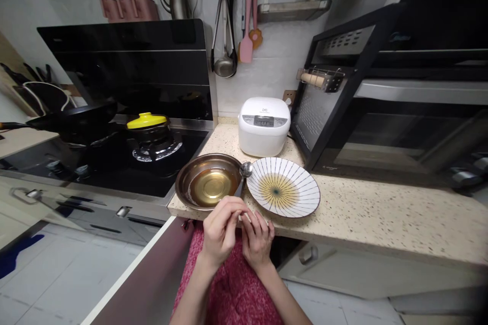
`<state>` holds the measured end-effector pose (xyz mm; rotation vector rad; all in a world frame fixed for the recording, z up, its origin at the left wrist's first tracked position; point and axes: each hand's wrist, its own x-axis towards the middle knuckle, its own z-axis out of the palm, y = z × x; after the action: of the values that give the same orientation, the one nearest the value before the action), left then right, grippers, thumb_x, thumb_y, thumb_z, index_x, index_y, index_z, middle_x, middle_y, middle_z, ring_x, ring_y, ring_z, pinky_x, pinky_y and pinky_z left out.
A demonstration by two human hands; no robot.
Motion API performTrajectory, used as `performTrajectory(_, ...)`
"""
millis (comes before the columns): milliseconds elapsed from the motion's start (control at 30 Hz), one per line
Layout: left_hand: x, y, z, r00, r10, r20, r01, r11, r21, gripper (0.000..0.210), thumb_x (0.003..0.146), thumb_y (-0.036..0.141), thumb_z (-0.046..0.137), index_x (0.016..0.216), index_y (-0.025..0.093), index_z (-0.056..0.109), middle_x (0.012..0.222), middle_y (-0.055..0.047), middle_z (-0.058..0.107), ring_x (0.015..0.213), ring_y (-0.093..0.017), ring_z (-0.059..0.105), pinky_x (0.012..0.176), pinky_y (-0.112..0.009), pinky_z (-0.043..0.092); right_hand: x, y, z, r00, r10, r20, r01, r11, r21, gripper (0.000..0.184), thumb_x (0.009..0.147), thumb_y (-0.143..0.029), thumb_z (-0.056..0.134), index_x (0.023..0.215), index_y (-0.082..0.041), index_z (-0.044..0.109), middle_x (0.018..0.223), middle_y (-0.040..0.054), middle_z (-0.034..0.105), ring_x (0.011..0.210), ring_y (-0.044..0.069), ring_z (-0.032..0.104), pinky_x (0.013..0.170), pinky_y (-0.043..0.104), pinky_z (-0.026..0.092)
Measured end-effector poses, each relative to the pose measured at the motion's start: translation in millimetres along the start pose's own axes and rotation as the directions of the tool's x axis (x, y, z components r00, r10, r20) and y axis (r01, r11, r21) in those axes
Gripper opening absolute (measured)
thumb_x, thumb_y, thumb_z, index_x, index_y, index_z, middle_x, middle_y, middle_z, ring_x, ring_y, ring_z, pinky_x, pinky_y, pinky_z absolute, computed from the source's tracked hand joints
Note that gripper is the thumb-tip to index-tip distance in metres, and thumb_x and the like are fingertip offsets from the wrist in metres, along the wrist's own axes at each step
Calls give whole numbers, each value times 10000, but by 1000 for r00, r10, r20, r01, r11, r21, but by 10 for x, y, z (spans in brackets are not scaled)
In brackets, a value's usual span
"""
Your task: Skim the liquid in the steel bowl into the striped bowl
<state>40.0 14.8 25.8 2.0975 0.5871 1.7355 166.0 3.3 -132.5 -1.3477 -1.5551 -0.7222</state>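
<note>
Left hand (220, 227), right hand (256, 238): curled; whether gripping anything, we cannot tell
Striped plate (309, 189): beyond our apparent fingerwork; next, steadiness

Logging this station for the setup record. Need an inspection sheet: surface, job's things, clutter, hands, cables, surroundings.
Surface: speckled counter, light-coloured.
Job's things: metal bowl and striped plate, side by side, both with yellowish contents, apparently liquid; spoon, its head between their rims.
Clutter: white rice cooker behind the plate.
Hands: left hand and right hand bare, fingertips together at the counter's front edge; anything between them too small to tell.
Cables: plug at the wall socket; cord mostly hidden.
Surroundings: stove at left with yellow-lidded pot; hanging utensils; cabinet door open.
</note>
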Motion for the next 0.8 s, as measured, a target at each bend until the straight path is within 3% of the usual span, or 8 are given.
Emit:
performTrajectory(100, 14, -2, -23, 991, 70, 114, -73, 997, 24, 242, 993, 71, 462, 977, 161, 687, 893, -94, 715, 842, -179, 697, 775, -280, 581, -13, 7, 8, 1000, -11, -10, 11, 1000, -6, 419, 972, -205, 493, 1374, -258, 595, 1210, 65, 739, 1295, 203, 549, 1142, 372, 260)
performTrajectory(233, -2, -50, -70, 943, 162, 292, -195, 977, 85, 291, 983, 56, 416, 1067, 156, 677, 988, -133, 741, 926, -205, 713, 847, -319, 594, -9, -1, 9, 999, -12, -34, 12, 1000, -8, 312, 973, -196, 473, 1232, -250, 639, 1171, 67, 743, 1290, 195, 556, 1136, 377, 280)
performTrajectory(400, -8, -58, -85, 920, 205, 335, -256, 959, 118, 281, 974, 42, 426, 1064, 147, 670, 1018, -140, 755, 926, -199, 724, 874, -321, 594, 11, -21, 4, 999, 0, -32, 0, 1000, -1, 270, 990, -193, 439, 1142, -256, 652, 1143, 58, 748, 1264, 179, 569, 1137, 367, 280)
performTrajectory(500, -21, -9, -76, 953, 177, 247, -201, 977, 77, 272, 979, 45, 442, 1040, 157, 682, 966, -119, 752, 898, -192, 724, 820, -305, 600, 12, -23, 4, 1000, 10, -22, -10, 1000, -2, 329, 989, -197, 453, 1249, -259, 645, 1173, 57, 747, 1278, 189, 553, 1140, 371, 271)
performTrajectory(600, -76, 43, -91, 997, 67, 39, -70, 995, 69, 239, 993, 73, 484, 988, 168, 702, 897, -86, 740, 819, -178, 712, 727, -279, 591, 1, -12, 3, 1000, 8, 8, -8, 1000, -2, 393, 986, -198, 482, 1344, -264, 628, 1219, 62, 743, 1267, 200, 562, 1141, 378, 261)
performTrajectory(700, -161, 68, -138, 984, -72, -164, 86, 993, 78, 226, 1011, 111, 511, 954, 180, 719, 889, -63, 732, 762, -157, 686, 651, -248, 557, -11, 4, 2, 1000, -5, 21, 5, 1000, 1, 453, 975, -190, 508, 1410, -275, 605, 1246, 61, 739, 1275, 212, 560, 1142, 378, 250)
performTrajectory(800, -242, 72, -191, 961, -132, -243, 160, 982, 99, 222, 1020, 135, 528, 953, 189, 733, 913, -54, 736, 774, -148, 679, 659, -233, 545, -13, 13, -3, 1000, -9, 23, 9, 1000, 0, 514, 971, -189, 521, 1475, -287, 553, 1249, 57, 740, 1276, 220, 559, 1145, 381, 239)
